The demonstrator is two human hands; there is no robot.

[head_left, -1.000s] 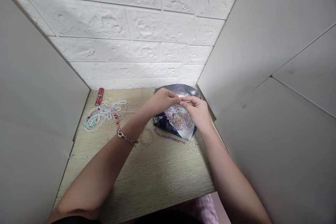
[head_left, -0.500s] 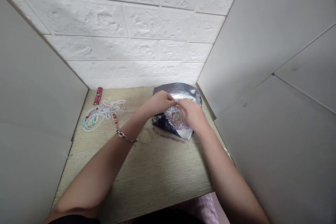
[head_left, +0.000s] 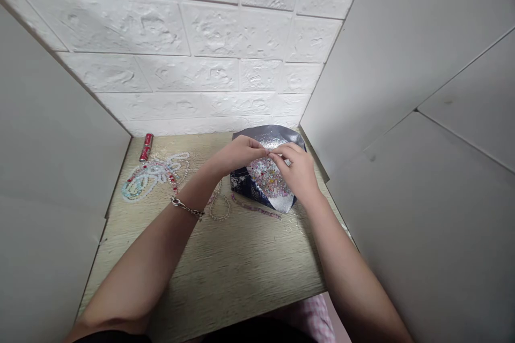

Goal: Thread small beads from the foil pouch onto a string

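Left hand (head_left: 240, 152) and right hand (head_left: 296, 169) pinch something indistinct above the bag (head_left: 242, 184). Strung beads (head_left: 160, 170) lie left of it, unstrung beads (head_left: 269, 181) inside.

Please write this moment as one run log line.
left hand: pinched; right hand: pinched; anything held: too small to tell; below: beads in open silver-lined pouch

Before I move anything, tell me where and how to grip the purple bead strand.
Pinch the purple bead strand across its middle, probably best from the near side: it lies slender and nearly straight along the front of the silver-lined bag, which blocks the far side.
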